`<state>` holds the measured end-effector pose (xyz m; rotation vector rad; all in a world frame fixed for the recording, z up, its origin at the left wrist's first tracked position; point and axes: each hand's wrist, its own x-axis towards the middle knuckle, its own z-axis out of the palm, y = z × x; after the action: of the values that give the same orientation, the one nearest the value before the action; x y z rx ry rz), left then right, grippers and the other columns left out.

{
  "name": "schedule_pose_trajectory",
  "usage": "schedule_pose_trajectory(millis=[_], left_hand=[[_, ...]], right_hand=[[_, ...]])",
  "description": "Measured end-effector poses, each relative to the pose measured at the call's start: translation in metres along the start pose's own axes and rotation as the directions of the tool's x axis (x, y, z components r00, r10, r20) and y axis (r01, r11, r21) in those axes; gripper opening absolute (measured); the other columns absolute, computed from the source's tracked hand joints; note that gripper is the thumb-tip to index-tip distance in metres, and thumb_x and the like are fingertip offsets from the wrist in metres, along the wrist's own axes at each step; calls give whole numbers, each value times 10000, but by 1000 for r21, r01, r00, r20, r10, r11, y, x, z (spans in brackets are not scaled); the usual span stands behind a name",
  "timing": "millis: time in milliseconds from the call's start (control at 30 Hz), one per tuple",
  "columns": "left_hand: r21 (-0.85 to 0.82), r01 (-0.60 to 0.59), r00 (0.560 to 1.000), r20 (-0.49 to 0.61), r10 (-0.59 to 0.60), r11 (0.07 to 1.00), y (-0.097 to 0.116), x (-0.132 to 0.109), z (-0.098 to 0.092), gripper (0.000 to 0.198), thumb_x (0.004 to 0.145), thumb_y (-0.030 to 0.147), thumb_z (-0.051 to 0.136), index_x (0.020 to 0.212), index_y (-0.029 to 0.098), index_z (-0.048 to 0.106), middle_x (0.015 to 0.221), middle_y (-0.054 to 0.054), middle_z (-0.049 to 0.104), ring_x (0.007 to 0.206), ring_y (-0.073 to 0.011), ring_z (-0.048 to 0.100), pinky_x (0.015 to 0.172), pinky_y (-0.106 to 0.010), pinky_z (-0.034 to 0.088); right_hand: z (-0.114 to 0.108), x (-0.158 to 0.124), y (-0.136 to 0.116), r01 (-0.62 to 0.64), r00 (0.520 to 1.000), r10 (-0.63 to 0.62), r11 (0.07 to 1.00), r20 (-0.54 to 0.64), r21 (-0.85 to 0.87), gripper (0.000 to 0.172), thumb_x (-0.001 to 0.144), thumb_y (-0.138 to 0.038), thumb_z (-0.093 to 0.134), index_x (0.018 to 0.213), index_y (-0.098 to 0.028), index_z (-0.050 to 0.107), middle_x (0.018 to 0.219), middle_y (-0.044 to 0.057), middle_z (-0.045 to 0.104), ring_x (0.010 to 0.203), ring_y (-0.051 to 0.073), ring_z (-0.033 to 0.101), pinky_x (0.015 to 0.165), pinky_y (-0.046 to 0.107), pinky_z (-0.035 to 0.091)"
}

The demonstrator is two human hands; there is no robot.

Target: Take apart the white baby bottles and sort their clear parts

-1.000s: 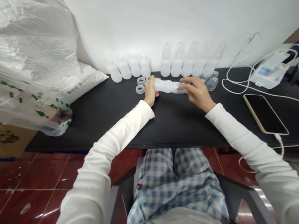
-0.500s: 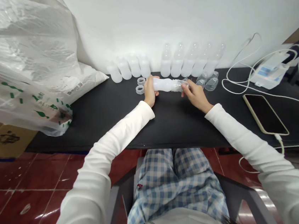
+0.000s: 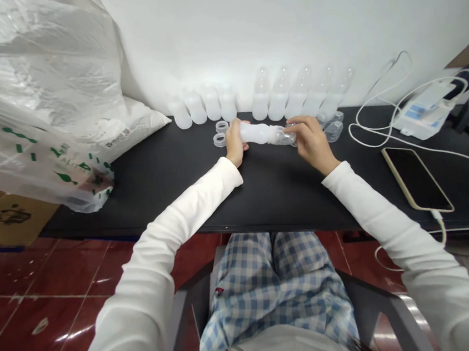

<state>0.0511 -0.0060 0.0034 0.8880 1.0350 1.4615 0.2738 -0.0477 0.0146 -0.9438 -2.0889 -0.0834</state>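
My left hand (image 3: 236, 143) is wrapped round the base of a milky white baby bottle (image 3: 256, 133), held lying sideways above the black table. At the bottle's right end sits a clear dome cap (image 3: 284, 135). The fingers of my right hand (image 3: 311, 144) are closed on that cap's far side and tip. Just left of my left hand lie two translucent rings (image 3: 219, 140). Several loose clear caps (image 3: 333, 130) rest beyond my right hand, partly hidden by it.
Along the wall stand several uncapped white bottles (image 3: 197, 108) on the left and several capped bottles (image 3: 280, 95) on the right. Plastic bags (image 3: 62, 93) fill the table's left end. A phone (image 3: 417, 179), white cables and a white power strip (image 3: 423, 111) lie at the right.
My right hand has shifted its hold on the cap, its fingers now raised higher and over the top. The left hand and the bottle have stayed in place.
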Motion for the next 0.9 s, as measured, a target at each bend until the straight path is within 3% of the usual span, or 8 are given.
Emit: schedule_pose_trajectory(millis=[133, 267, 367, 467, 600, 733, 833, 900], left_hand=[[-2, 6, 1000, -18, -6, 1000, 4, -3, 1, 414, 1033, 560, 484, 880, 195, 608, 615, 37, 478, 390, -34, 278, 383, -204, 216], [-20, -10, 1000, -17, 10, 1000, 4, -4, 1, 383, 1038, 516, 478, 880, 192, 609, 617, 35, 502, 379, -32, 268, 376, -204, 216], [-21, -32, 999, -4, 32, 999, 1, -3, 1, 443, 998, 611, 542, 873, 194, 620, 563, 49, 458, 378, -37, 277, 378, -198, 211], [-30, -40, 999, 7, 40, 999, -1, -2, 1, 470, 989, 635, 559, 859, 188, 632, 536, 54, 433, 375, -38, 283, 378, -198, 204], [-53, -27, 1000, -6, 26, 998, 0, -2, 1, 410, 1023, 552, 524, 874, 186, 632, 555, 50, 464, 372, -36, 279, 377, -199, 207], [-74, -3, 1000, -24, 2, 997, 4, -4, 1, 366, 1038, 487, 479, 873, 190, 617, 565, 46, 484, 370, -35, 265, 374, -197, 202], [-80, 13, 1000, -22, -15, 997, 4, -4, 2, 349, 1035, 460, 479, 860, 190, 615, 551, 47, 471, 366, -36, 259, 376, -205, 196], [-81, 10, 1000, -23, -12, 997, 4, -4, 2, 346, 1029, 466, 486, 865, 192, 617, 557, 45, 481, 370, -36, 263, 380, -205, 195]], right_hand=[[2, -1, 0, -21, 1000, 20, 999, 21, 39, 330, 1038, -310, 455, 1324, -243, 606, 1272, 146, 671, 1185, 328, 656, 1052, 563, 544], [7, -6, 2, -110, 993, 108, 992, 52, 53, 561, 1016, -523, 533, 1457, -179, 491, 1209, 176, 685, 1037, 338, 681, 962, 563, 577], [8, -9, 0, -211, 974, 204, 975, 95, 70, 634, 999, -678, 527, 1408, -194, 528, 1026, 128, 714, 894, 319, 693, 922, 560, 586], [10, -9, -2, -301, 950, 288, 947, 119, 111, 605, 1014, -716, 482, 1339, -214, 577, 872, 78, 703, 767, 280, 683, 867, 521, 605], [15, -6, -2, -174, 985, 172, 973, 29, 151, 523, 1029, -616, 539, 1362, -213, 575, 1130, 129, 729, 943, 279, 712, 894, 486, 614], [14, -3, 0, 27, 999, -25, 997, -19, 76, 274, 1052, -368, 528, 1277, -263, 644, 1376, 132, 670, 1206, 310, 662, 1019, 543, 573], [10, -2, -2, 57, 998, -57, 998, 12, -2, 276, 1035, -220, 482, 1220, -293, 673, 1434, 111, 644, 1247, 315, 645, 1074, 604, 530], [9, -2, -3, 59, 998, -59, 998, 17, -21, 279, 1017, -222, 515, 1253, -285, 652, 1434, 125, 638, 1289, 332, 629, 1098, 631, 510]])
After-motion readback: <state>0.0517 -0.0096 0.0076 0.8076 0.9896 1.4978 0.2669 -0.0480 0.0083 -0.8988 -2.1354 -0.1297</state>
